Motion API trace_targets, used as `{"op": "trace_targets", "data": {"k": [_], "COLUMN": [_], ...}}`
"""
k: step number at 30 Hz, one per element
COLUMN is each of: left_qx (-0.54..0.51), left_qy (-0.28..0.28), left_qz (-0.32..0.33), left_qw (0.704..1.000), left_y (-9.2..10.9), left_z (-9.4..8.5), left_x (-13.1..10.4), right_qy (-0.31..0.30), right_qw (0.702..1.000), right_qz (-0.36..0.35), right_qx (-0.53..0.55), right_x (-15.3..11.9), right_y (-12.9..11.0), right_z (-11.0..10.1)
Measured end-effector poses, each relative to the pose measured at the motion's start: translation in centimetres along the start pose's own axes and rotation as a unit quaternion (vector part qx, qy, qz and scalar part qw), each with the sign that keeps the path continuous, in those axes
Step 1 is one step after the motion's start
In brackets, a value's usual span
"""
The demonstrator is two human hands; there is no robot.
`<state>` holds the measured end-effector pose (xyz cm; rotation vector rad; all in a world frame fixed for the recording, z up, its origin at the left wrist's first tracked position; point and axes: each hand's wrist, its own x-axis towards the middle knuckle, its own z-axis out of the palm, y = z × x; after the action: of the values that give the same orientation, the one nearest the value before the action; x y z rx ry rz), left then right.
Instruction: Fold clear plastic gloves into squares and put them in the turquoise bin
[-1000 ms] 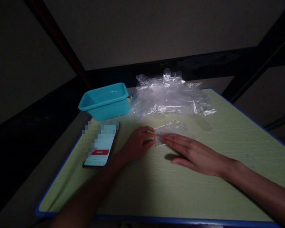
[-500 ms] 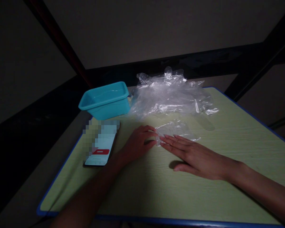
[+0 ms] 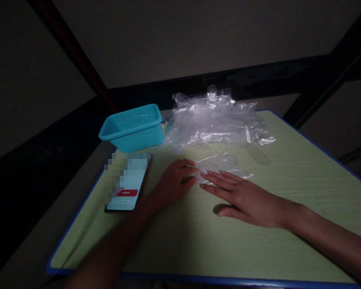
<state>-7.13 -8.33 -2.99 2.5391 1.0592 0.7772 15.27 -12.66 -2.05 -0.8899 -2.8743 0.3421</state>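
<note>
A small piece of clear, thin plastic, apparently a folded disposable glove (image 3: 221, 161), lies flat on the table. At its left edge, the fingertips of my left hand (image 3: 178, 181) touch it, with the thumb and fingers apart. My right hand (image 3: 242, 196) lies palm down, fingers stretched out over the near edge of the plastic and thumb spread to the side. Beyond both hands is a loose pile of clear plastic gloves (image 3: 212, 120), with several finger shapes sticking up at the back.
To the left stands a turquoise plastic basket (image 3: 138, 138). A phone (image 3: 129, 200) with its screen lit lies in front of it, close to my left forearm. The pale wood-grain table (image 3: 289, 253) has a blue edge, and a wall rises behind it.
The fingers of my right hand have spread slightly apart and shifted a little to the left over the plastic. My left hand stays nearly in place.
</note>
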Motion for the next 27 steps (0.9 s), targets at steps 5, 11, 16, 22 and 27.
{"op": "trace_targets", "data": {"k": [5,11,16,22,27], "left_qx": [0.051,0.114,0.158,0.186,0.182], "left_qy": [0.025,-0.096,-0.125,-0.141,-0.139], "left_qz": [-0.007,0.030,0.022,0.021,0.022], "left_qw": [0.998,0.988,0.979,0.972,0.973], "left_y": [1.7,3.5,3.6,3.8,3.7], "left_z": [0.8,2.2,2.5,2.4,2.4], "left_x": [-0.3,-0.6,-0.7,-0.6,-0.5], "right_qy": [0.004,-0.002,0.024,0.057,0.107], "right_qw": [1.000,1.000,0.999,0.995,0.985], "right_qz": [0.004,0.010,0.027,0.074,0.113], "right_qx": [0.013,0.019,0.026,-0.036,-0.077], "right_x": [0.0,0.1,0.1,-1.0,-3.1], "right_y": [0.0,-0.1,-0.3,-0.8,-1.0], "right_z": [0.0,0.0,0.1,1.1,1.7]}}
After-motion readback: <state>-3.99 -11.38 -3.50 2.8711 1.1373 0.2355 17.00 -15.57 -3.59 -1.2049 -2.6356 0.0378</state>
